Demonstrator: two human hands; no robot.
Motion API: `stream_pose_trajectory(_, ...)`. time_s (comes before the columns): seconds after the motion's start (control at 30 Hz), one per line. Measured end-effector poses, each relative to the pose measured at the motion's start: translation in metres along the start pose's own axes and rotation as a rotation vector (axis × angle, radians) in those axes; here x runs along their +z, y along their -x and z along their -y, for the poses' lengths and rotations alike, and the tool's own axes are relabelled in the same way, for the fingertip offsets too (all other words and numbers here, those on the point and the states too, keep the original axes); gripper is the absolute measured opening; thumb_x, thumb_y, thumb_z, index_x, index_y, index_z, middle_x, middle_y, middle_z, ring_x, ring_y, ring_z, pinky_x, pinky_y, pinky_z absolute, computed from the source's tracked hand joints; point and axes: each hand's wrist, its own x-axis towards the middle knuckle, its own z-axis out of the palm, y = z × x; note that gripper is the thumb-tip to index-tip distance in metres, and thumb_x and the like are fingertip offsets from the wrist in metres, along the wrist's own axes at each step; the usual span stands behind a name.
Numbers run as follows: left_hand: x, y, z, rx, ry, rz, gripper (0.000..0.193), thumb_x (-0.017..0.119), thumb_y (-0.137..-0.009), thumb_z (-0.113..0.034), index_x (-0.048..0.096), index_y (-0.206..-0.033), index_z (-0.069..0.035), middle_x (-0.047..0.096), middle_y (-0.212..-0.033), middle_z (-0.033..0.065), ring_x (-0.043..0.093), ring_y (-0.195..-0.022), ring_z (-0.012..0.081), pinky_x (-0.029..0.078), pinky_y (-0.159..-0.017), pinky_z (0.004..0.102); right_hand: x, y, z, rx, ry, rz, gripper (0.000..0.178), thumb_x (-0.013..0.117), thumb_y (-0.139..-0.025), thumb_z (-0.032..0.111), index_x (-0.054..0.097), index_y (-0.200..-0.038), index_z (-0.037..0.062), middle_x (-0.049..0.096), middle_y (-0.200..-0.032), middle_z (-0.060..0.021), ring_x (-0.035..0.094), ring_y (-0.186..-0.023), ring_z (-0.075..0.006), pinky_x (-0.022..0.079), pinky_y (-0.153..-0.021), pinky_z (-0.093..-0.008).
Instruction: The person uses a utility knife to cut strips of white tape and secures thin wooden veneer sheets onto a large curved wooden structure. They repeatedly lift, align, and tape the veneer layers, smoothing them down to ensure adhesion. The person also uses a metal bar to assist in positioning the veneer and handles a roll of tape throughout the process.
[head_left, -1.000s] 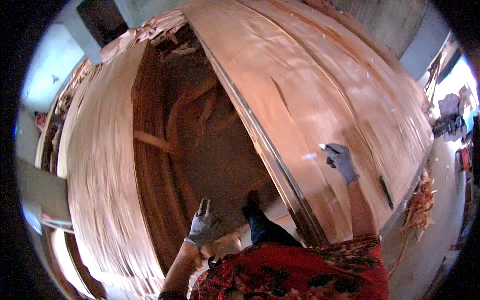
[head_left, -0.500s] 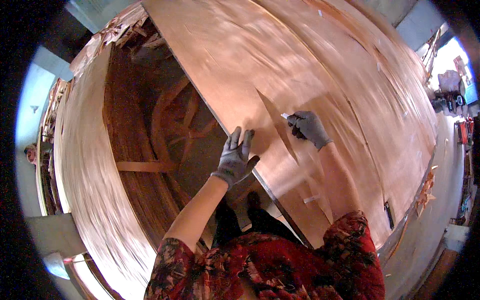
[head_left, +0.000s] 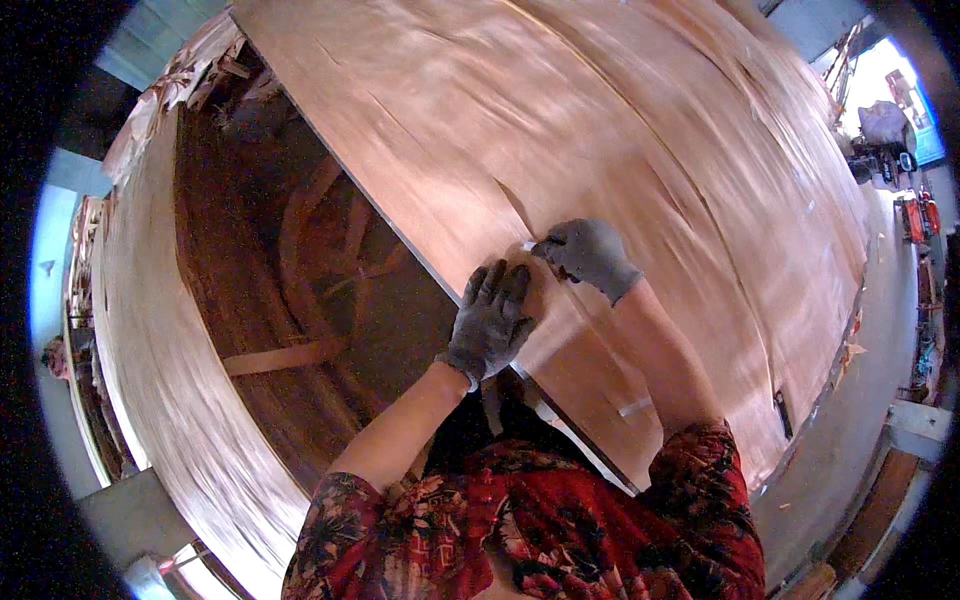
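Note:
A large tan wood veneer sheet (head_left: pixel 450 170) lies in front of me, with a narrow dark split (head_left: pixel 515 203) running through it toward my hands. My left hand (head_left: pixel 488 325), in a grey glove, rests palm down near the sheet's edge with its fingers stretched out. In my gloved right hand (head_left: pixel 592 260), the fingers pinch a short piece of white tape (head_left: pixel 528 246). The tape is at the split, just beyond the left fingertips; whether it is stuck down I cannot tell. Another strip of pale tape (head_left: pixel 634 408) lies on the sheet nearer my right forearm.
Left of the sheet is a dark gap, with a loose wood strip (head_left: pixel 285 357) across its side. Beyond stands another pale veneer stack (head_left: pixel 150 290). Wood scraps (head_left: pixel 852 352) lie by the sheet's right edge, beside the grey floor (head_left: pixel 830 460). Red items (head_left: pixel 918 216) stand far right.
My right hand has moved left with the tape, close to my left hand. The split beside it looks narrower. My left hand sits slightly further right, and the whole view has shifted a little.

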Motion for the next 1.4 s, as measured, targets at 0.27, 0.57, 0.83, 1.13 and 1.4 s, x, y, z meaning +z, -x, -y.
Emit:
stream_pose_trajectory(0.27, -0.021, -0.016, 0.030, -0.028, 0.138, -0.158, 0.059, 0.050, -0.085, -0.027, 0.032, -0.135, 0.000, 0.026, -0.142, 0.0216, 0.017, -0.132, 0.0443, 0.017, -0.107, 0.0524, -0.034, -0.007, 0.030, 0.202, 0.228, 0.193, 0.038, 0.060, -0.077, 0.045, 0.067, -0.070, 0.0076, 0.062, -0.060, -0.0067, 0.061, -0.054, -0.0220, 0.049, -0.057, -0.0341)
stream_pose_trajectory(0.57, 0.012, -0.136, 0.030, 0.046, 0.181, -0.386, 0.060, 0.055, -0.082, -0.019, 0.033, -0.133, 0.002, 0.035, -0.136, 0.0206, 0.026, -0.128, 0.0426, 0.023, -0.105, 0.0501, -0.016, -0.003, -0.019, 0.014, 0.088, 0.189, 0.019, 0.054, -0.077, 0.025, 0.065, -0.083, 0.0104, 0.062, -0.070, -0.0124, 0.061, -0.060, -0.0280, 0.048, -0.057, -0.0391)
stream_pose_trajectory(0.83, 0.024, -0.141, 0.034, 0.004, -0.011, -0.303, 0.063, 0.059, -0.077, -0.033, 0.042, -0.129, -0.002, 0.039, -0.135, 0.0157, 0.027, -0.130, 0.0387, 0.020, -0.107, 0.0511, 0.022, 0.031, 0.001, -0.033, -0.175, -0.241, 0.017, 0.057, -0.081, 0.019, 0.066, -0.088, 0.0069, 0.063, -0.071, -0.0141, 0.059, -0.056, -0.0255, 0.048, -0.055, -0.0356)
stream_pose_trajectory(1.13, 0.036, -0.128, 0.022, 0.062, 0.109, -0.333, 0.060, 0.055, -0.082, -0.028, 0.037, -0.129, 0.004, 0.040, -0.131, 0.0210, 0.030, -0.126, 0.0416, 0.023, -0.104, 0.0521, 0.022, 0.136, -0.020, 0.427, -0.682, -0.019, 0.017, 0.056, -0.086, 0.017, 0.065, -0.087, 0.0028, 0.060, -0.064, -0.0037, 0.056, -0.053, -0.0095, 0.046, -0.047, -0.0269)
stream_pose_trajectory(1.4, 0.017, -0.141, 0.034, 0.145, 0.022, -0.433, 0.064, 0.056, -0.081, -0.028, 0.033, -0.131, 0.004, 0.039, -0.131, 0.0217, 0.034, -0.123, 0.0413, 0.026, -0.103, 0.0520, 0.014, 0.119, -0.024, 0.261, -0.741, 0.057, 0.019, 0.057, -0.085, 0.020, 0.064, -0.083, 0.0027, 0.060, -0.065, -0.0021, 0.056, -0.054, -0.0093, 0.045, -0.049, -0.0245)
